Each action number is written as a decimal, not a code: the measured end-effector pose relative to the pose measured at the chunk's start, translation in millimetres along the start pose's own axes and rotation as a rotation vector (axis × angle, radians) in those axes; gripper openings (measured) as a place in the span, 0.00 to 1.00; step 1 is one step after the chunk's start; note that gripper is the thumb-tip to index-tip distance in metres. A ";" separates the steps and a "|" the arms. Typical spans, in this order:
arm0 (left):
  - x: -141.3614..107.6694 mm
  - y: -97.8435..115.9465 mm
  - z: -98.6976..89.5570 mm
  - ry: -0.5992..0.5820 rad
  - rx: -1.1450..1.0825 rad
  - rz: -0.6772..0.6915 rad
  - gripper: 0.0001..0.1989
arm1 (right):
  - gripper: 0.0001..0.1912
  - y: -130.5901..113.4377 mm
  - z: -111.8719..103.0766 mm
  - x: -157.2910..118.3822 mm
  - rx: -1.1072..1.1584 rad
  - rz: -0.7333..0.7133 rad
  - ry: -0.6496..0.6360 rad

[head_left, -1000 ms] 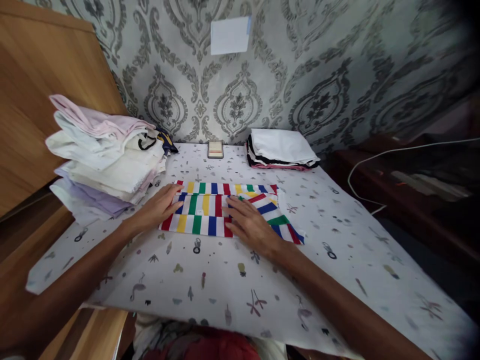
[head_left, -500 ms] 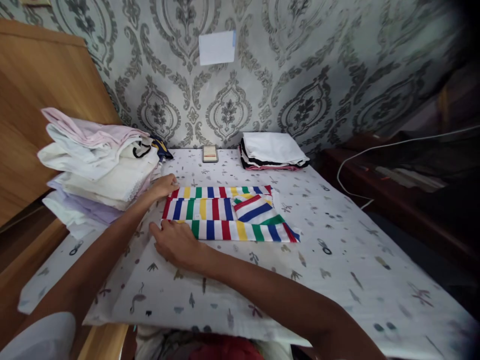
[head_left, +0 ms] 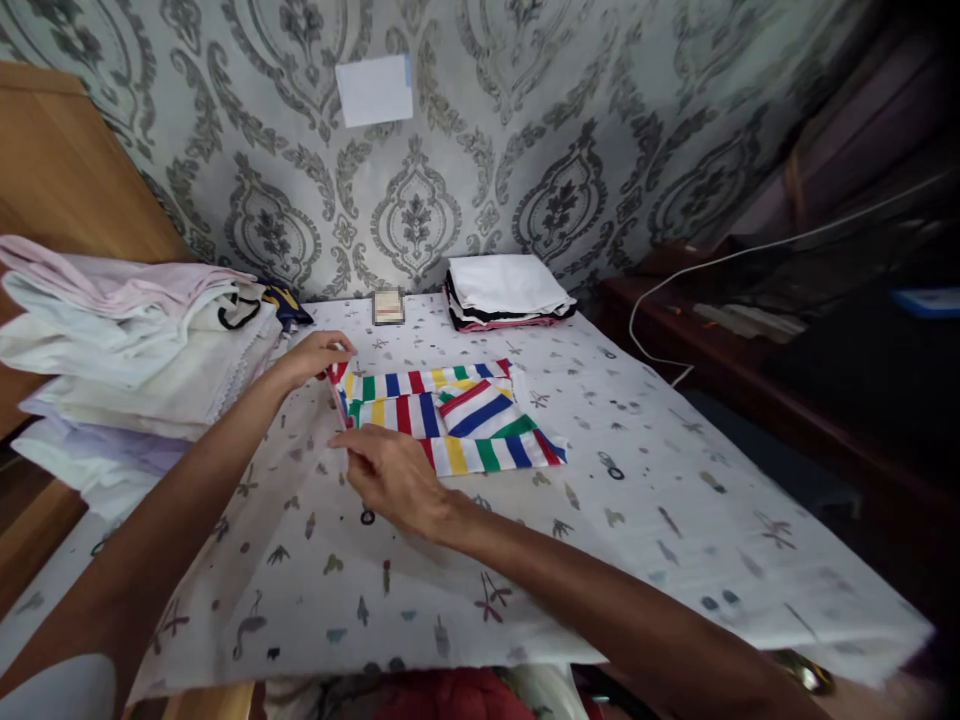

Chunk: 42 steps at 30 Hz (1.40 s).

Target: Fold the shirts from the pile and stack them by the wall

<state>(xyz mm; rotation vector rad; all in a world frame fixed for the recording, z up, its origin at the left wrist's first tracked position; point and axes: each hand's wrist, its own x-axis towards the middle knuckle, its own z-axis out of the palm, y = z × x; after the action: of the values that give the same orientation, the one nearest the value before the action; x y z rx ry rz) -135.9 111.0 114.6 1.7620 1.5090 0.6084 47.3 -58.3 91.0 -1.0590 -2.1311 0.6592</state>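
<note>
A striped garment [head_left: 409,412] in red, blue, green, yellow and white lies partly folded on the printed cloth. Its left edge is lifted between my hands. My left hand [head_left: 315,355] pinches the far left corner, and my right hand [head_left: 390,470] pinches the near left corner. A diagonal flap [head_left: 487,408] rests on top of the garment towards its right end.
At the left rises a pile of folded light garments [head_left: 135,340] beside a wooden panel [head_left: 90,160]. A smaller folded stack [head_left: 510,285] and a small framed card [head_left: 388,306] sit near the wall. A white cable [head_left: 634,330] hangs at the right.
Both hands have raised the garment's left edge off the cloth, where it lay flat before. The view has turned right, so everything sits further left.
</note>
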 end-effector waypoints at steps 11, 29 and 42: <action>26.0 52.9 89.4 -0.259 -0.335 -0.181 0.16 | 0.16 45.6 -34.1 -64.9 0.229 0.342 0.110; 9.9 24.4 113.1 -0.135 -0.526 0.045 0.10 | 0.14 55.9 -47.4 -66.2 0.189 0.375 0.084; -83.4 6.7 124.9 0.067 0.459 0.594 0.23 | 0.13 61.8 -68.2 -68.5 -0.001 0.360 0.135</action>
<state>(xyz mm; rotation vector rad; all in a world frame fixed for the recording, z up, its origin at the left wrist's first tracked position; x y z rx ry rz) -54.8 1.9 50.4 2.6074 1.2184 0.6405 159.5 -71.4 71.0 -1.4629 -1.8421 0.7285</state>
